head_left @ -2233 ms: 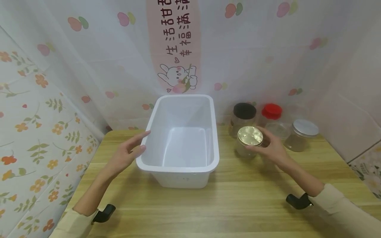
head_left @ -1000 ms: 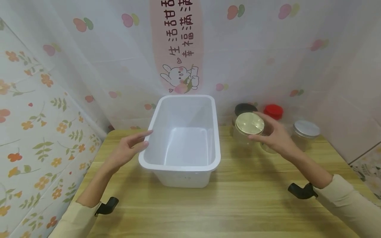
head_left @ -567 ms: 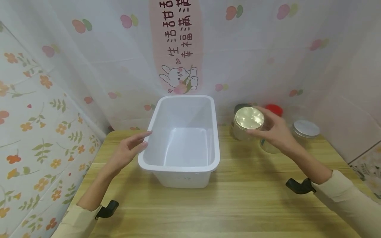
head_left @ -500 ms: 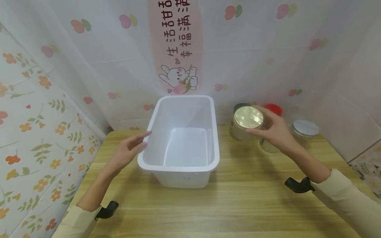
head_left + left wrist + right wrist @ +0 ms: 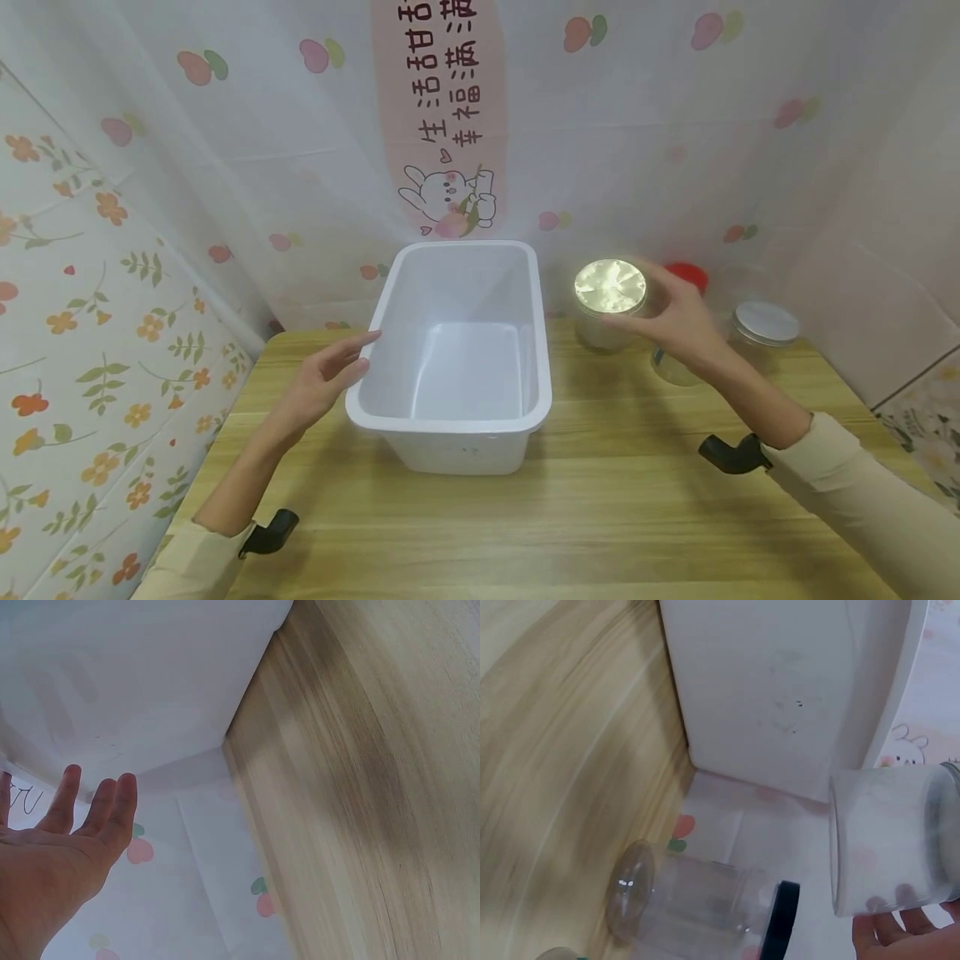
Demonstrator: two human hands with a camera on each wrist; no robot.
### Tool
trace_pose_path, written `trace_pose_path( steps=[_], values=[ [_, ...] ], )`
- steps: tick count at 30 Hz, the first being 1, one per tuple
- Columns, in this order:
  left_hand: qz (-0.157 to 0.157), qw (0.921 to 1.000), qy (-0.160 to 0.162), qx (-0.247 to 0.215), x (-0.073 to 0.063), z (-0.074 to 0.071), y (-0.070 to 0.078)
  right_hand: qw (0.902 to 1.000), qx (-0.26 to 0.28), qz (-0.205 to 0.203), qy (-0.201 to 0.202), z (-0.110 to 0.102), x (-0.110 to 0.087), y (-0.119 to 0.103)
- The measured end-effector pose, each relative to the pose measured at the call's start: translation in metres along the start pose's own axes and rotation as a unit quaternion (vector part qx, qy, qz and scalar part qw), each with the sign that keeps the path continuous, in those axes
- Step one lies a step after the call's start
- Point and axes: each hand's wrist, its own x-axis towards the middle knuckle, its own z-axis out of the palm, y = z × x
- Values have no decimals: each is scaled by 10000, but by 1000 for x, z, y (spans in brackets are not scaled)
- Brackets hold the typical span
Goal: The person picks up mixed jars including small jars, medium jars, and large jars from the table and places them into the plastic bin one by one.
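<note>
My right hand [image 5: 678,321] grips a clear jar with a shiny gold lid [image 5: 611,287], thumb on the near side and fingers round the far side. The right wrist view shows this jar's see-through body [image 5: 889,832] raised off the table, level with the basin's upper wall. A black-lidded clear jar [image 5: 705,896] stands below it on the table; the held jar covers it in the head view. At the left rim of a white basin [image 5: 450,451], my left hand [image 5: 318,383] rests with fingers extended and thumb apart, holding nothing.
Behind the right hand stand a red-lidded jar [image 5: 690,275] and a silver-lidded jar [image 5: 765,323]. The base of a clear jar [image 5: 675,371] shows under that hand. A printed curtain [image 5: 555,150] hangs along the back of the wooden table [image 5: 480,533].
The gold-lidded jar has risen from the table in my right hand and moved back and slightly left, covering the black lid. My left hand has stayed at the basin's rim.
</note>
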Motion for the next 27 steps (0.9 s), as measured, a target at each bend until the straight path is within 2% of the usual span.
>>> trace_pose_path(
  steps=[5, 19, 27],
  values=[
    [11, 10000, 24, 31, 0, 0, -1, 9998, 26, -201, -17, 6, 5, -6],
    [17, 10000, -25, 65, 1, 0, -2, 9994, 32, -322, -100, 20, 23, -28],
    [-10, 10000, -13, 36, 0, 1, -1, 9992, -71, -390, 16, 23, 29, -38]
  ],
)
